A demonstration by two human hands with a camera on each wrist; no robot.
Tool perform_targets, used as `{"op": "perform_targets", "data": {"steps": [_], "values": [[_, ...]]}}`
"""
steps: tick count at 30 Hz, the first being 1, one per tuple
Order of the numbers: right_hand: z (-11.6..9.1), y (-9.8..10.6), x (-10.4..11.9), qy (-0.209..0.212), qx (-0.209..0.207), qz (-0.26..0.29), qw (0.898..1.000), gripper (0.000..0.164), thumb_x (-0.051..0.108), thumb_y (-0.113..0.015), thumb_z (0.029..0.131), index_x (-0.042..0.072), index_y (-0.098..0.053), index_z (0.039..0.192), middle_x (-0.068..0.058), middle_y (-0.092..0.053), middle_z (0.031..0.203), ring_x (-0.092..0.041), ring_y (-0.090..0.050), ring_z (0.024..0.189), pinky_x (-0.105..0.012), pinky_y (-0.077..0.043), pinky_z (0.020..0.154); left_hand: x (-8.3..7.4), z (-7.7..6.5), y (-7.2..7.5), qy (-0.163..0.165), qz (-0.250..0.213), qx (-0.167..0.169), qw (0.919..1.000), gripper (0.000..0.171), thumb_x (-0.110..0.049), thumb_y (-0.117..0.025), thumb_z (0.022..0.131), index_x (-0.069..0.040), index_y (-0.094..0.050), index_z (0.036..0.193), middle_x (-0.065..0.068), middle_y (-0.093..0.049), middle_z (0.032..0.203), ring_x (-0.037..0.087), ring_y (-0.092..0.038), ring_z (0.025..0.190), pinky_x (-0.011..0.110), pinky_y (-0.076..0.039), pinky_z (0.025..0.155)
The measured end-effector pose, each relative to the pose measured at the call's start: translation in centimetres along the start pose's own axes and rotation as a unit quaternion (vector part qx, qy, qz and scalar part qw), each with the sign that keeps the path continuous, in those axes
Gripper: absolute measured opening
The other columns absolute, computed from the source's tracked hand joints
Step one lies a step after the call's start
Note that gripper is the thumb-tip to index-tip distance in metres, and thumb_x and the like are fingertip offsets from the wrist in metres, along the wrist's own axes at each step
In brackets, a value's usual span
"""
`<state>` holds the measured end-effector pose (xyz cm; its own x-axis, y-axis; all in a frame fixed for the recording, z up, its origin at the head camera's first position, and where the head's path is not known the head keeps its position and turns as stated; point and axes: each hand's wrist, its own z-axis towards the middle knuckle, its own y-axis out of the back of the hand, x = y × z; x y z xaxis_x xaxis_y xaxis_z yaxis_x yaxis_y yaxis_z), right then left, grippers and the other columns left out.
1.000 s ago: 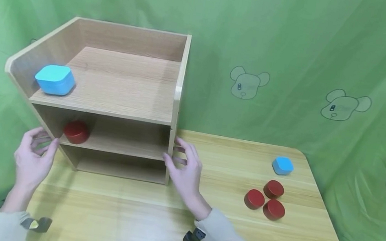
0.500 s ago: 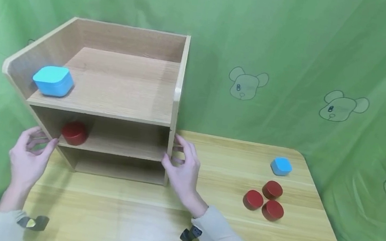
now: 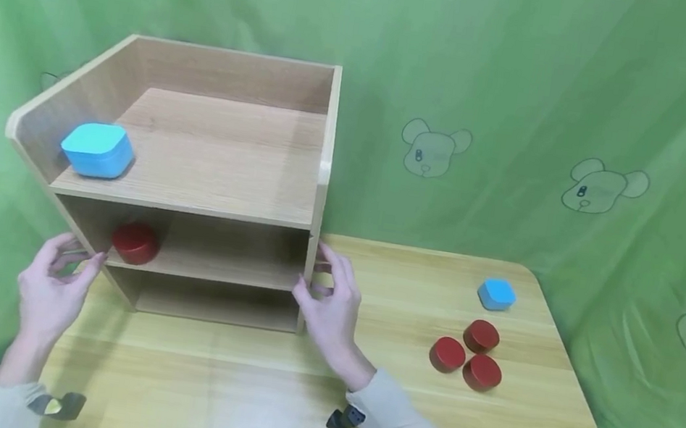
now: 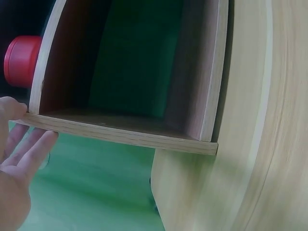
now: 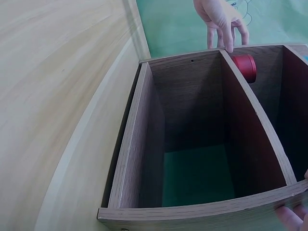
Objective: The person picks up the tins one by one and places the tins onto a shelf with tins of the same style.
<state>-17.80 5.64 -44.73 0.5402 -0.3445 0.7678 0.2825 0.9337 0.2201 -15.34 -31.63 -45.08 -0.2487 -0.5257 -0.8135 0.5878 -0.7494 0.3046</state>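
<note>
A wooden shelf unit (image 3: pixel 218 212) stands on the table, with a high-sided top and two compartments below. My left hand (image 3: pixel 52 286) holds its left side panel, thumb at the front edge and fingers along the outer face; the left wrist view shows this grip too. On the opposite side panel my right hand (image 3: pixel 332 315) has its thumb at the front edge and its fingers around the outside, partly hidden. A blue rounded box (image 3: pixel 98 152) sits at the left of the top board. Below it, a red round tin (image 3: pixel 135 243) rests on the middle shelf.
Right of the unit, a small blue box (image 3: pixel 496 294) and three red round tins (image 3: pixel 447 354) stand on the wooden table (image 3: pixel 211 400). A green curtain (image 3: pixel 535 65) hangs behind and around the table.
The shelf unit has shifted slightly right relative to the items on the table, with both hands staying on its sides. The box and tin on it moved along.
</note>
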Motion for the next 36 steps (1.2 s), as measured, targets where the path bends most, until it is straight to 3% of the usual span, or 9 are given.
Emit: {"op": "perform_targets", "data": {"steps": [15, 22, 36], "values": [[0.3, 3.3, -1.3, 0.016, -0.002, 0.014, 1.0, 0.063, -0.012, -0.076, 0.08, 0.002, -0.062, 0.139, -0.02, -0.069, 0.119, -0.038, -0.074, 0.102, -0.024, -0.069, 0.072, -1.4, -1.5, -2.0, -0.025, -0.034, 0.007, 0.9991, 0.042, 0.014, -0.074, 0.088, 0.01, -0.064, 0.128, -0.036, -0.065, 0.11, -0.018, -0.066, 0.091, 0.0, -0.058, 0.073], [0.4, 5.0, -1.7, 0.012, 0.0, 0.001, 1.0, 0.061, -0.013, -0.077, 0.081, -0.002, -0.061, 0.139, -0.022, -0.068, 0.12, -0.038, -0.073, 0.101, -0.022, -0.069, 0.071, -2.0, -2.1, -3.2, -0.019, -0.037, 0.012, 0.9991, 0.041, 0.01, -0.075, 0.089, 0.006, -0.066, 0.128, -0.036, -0.065, 0.111, -0.019, -0.065, 0.093, 0.0, -0.058, 0.073], [0.5, 7.7, -2.4, 0.003, -0.016, -0.002, 1.0, 0.058, -0.014, -0.077, 0.08, -0.007, -0.061, 0.135, -0.026, -0.067, 0.118, -0.043, -0.071, 0.1, -0.021, -0.068, 0.069, -3.4, -3.2, -5.0, -0.027, -0.065, 0.04, 0.9967, 0.037, 0.015, -0.074, 0.087, 0.011, -0.064, 0.123, -0.034, -0.065, 0.112, -0.017, -0.066, 0.095, 0.004, -0.061, 0.074]]}}
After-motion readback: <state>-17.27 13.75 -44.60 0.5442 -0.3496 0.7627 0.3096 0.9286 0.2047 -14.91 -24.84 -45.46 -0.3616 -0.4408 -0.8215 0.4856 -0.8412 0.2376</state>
